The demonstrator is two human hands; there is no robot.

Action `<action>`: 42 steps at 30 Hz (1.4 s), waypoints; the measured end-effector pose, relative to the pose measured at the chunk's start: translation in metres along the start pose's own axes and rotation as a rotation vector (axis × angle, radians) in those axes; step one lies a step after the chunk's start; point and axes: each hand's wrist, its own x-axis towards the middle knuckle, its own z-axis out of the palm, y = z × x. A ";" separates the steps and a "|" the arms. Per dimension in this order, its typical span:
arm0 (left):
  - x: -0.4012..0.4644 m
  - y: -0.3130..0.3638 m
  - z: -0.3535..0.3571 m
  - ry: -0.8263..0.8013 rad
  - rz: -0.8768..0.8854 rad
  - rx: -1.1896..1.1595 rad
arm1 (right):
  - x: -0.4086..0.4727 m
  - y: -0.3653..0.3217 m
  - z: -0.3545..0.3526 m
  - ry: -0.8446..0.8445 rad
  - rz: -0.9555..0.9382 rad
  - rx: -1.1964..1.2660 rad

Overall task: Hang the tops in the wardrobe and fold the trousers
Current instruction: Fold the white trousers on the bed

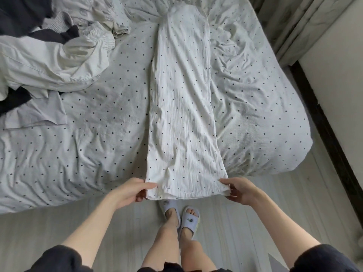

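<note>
From above, the white dotted trousers (pixel 182 107) lie lengthwise down the bed (pixel 88 122), legs stacked and crinkled (the sheet has nearly the same dots). Her left hand (pixel 135 190) pinches one hem corner over the bed's edge, her right hand (pixel 238 190) the other.

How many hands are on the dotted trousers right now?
2. The left hand pinches the near-left corner of the dotted trousers at the hem, and the right hand pinches the near-right corner. Neither is hidden.
</note>
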 end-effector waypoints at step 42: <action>0.054 0.088 -0.026 0.244 0.148 -0.383 | 0.035 -0.093 0.032 0.115 -0.261 0.064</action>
